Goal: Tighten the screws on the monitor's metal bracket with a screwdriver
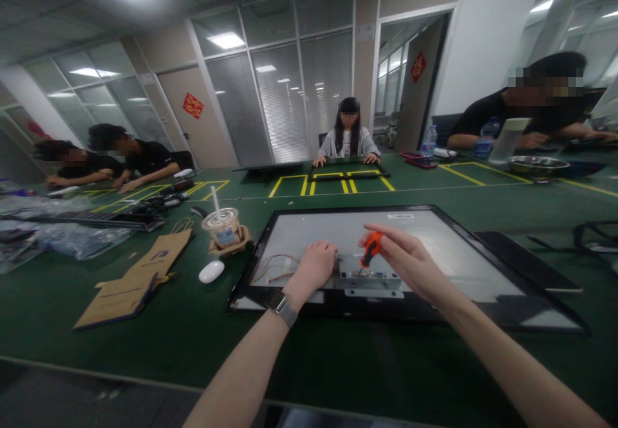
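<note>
A black-framed display panel (449, 248) lies face down on the green table in front of me, its grey back showing. A small metal bracket box (371, 281) sits near the panel's lower edge, with thin coloured wires (273, 270) running to its left. My right hand (408, 260) grips an orange-handled screwdriver (371, 246), tip down on the bracket. My left hand (313, 270), with a wristwatch on its wrist, rests fingers curled against the bracket's left end.
Left of the panel are a white mouse (211, 271), a lidded drink cup (222, 227) with a straw and a brown paper bag (140, 273). Plastic-wrapped parts (72, 238) lie at far left. Several people sit around the table; another frame (348, 172) lies opposite.
</note>
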`<action>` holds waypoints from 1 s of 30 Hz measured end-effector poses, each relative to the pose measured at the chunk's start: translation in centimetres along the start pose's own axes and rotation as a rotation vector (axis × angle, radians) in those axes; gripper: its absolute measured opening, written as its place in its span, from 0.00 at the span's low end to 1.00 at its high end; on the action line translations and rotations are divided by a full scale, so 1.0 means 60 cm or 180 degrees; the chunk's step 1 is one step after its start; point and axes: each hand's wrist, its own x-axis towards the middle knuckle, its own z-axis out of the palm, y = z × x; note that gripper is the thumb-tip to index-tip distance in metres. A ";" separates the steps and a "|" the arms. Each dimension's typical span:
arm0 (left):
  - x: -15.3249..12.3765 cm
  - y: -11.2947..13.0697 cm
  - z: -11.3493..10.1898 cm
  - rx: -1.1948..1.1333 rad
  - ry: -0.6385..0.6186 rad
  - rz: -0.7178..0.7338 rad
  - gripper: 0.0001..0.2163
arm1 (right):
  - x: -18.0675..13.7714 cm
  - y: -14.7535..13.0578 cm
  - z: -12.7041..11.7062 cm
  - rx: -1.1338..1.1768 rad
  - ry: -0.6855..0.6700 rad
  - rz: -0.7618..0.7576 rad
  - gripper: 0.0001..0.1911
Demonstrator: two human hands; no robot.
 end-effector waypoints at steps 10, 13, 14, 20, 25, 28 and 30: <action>0.001 -0.001 0.001 -0.0021 0.0000 -0.0023 0.13 | 0.007 0.011 -0.013 -0.0450 0.0251 -0.0250 0.13; 0.002 -0.002 0.003 0.0034 -0.0030 -0.0003 0.13 | 0.007 0.008 -0.014 -0.0687 0.0229 -0.0287 0.17; 0.002 -0.003 0.005 0.0057 -0.0021 0.0018 0.13 | 0.007 0.007 -0.013 -0.0763 0.0259 -0.0360 0.16; 0.003 -0.003 0.007 0.0056 0.0007 -0.0002 0.13 | 0.007 0.007 -0.011 -0.0671 0.0272 -0.0474 0.09; 0.003 -0.002 0.004 0.0061 -0.0023 0.0013 0.12 | 0.007 0.017 -0.011 -0.0181 0.0142 -0.0048 0.15; 0.004 -0.004 0.006 0.0084 -0.0027 0.0050 0.12 | 0.007 0.019 -0.012 -0.0169 0.0168 -0.0154 0.13; 0.004 -0.005 0.008 0.0090 -0.0022 0.0047 0.13 | 0.008 0.018 -0.012 -0.0215 0.0179 -0.0219 0.12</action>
